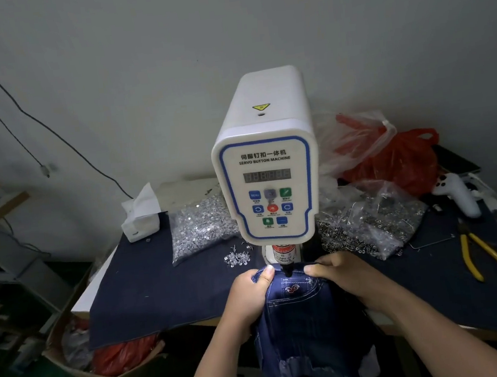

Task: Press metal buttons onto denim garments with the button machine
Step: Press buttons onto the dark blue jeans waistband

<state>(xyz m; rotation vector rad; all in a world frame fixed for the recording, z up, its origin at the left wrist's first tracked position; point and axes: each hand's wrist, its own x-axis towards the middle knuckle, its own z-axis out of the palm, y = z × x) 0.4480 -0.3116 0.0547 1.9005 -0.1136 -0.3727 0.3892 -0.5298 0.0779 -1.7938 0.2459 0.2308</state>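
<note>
A white servo button machine [266, 167] stands on the table, its black press tip [288, 269] pointing down at the waistband of a blue denim garment [301, 312]. My left hand [250, 293] pinches the waistband just left of the tip, thumb on top. On the other side, my right hand [340, 274] grips the band, fingers curled round its edge. The rest of the garment hangs down off the table's front between my forearms. A small red emblem [290, 289] is stitched below the waistband.
A clear bag of silver button parts [199, 228] lies left of the machine, with loose ones [238, 257] near its base. A bag of dark metal rings [366, 230] lies on the right. Yellow-handled pliers [484, 257], a white controller [458, 192], red plastic bags [398, 158] and a tissue box [140, 216] sit around. A cardboard box [84, 362] stands lower left.
</note>
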